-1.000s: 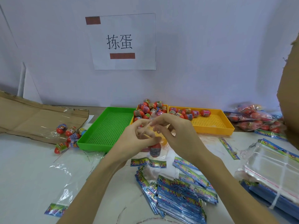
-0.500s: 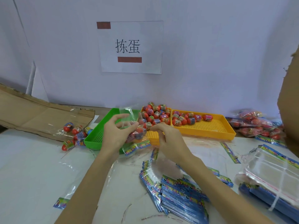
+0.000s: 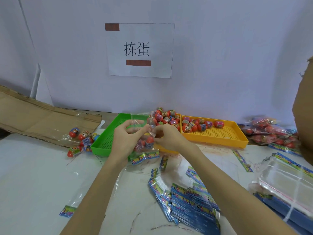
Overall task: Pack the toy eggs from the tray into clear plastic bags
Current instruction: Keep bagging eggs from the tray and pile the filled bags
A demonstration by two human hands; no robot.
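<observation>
Broadly, a white table (image 3: 33, 175) runs up to a pale wall carrying a paper sign (image 3: 139, 50), with flattened cardboard (image 3: 42, 119) lying at the far left. On the table's far side sit a green tray (image 3: 108, 141) and, just right of it, two orange trays; the right orange tray (image 3: 218, 134) holds a loose row of toy eggs (image 3: 199, 124), and the one beside the green tray is heaped with more. A stack of clear plastic bags (image 3: 288, 180) lies at the right edge, and blue printed header cards (image 3: 191, 204) are fanned out near the front. Filled bags (image 3: 271, 131) are piled at the far right, and another filled bag (image 3: 81, 138) lies left of the green tray. Above the green tray's near edge, the left hand (image 3: 125, 141) and right hand (image 3: 169, 138) meet, both with fingers curled and pinching the top of a clear bag (image 3: 145, 143) that hangs between them with red eggs inside.
</observation>
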